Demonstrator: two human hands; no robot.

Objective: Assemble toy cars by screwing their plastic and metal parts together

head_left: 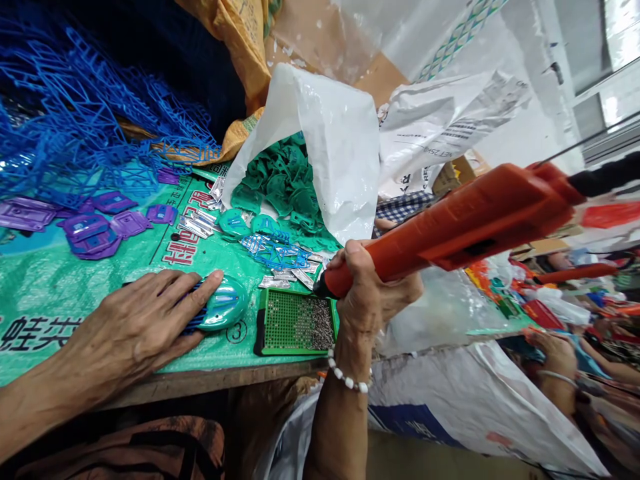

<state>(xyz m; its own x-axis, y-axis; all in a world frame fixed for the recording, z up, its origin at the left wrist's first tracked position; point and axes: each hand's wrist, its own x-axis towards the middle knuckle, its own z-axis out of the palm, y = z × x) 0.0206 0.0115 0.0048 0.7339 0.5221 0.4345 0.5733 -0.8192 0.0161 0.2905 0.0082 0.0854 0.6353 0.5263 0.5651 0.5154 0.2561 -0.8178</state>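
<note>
My left hand [145,317] lies over a shiny teal plastic shell [226,303] on the table, fingers curled across it and holding it down. Blue plastic shows beneath those fingers. An orange electric screwdriver [450,223] is gripped in my right hand [364,287], its black nose pointing down and left. Below that nose sits a green perforated tray [287,320] of small screws, the densest at its right side. The screwdriver's very tip is hard to make out against the tray's upper right edge.
Purple plastic parts [93,233], silver strips [197,223] and a blue lattice piece [275,250] lie on the green sheet. A white bag [345,147] spills green parts [285,180]. Blue lattice frames [100,113] heap at left. Other people's hands [553,353] show at right.
</note>
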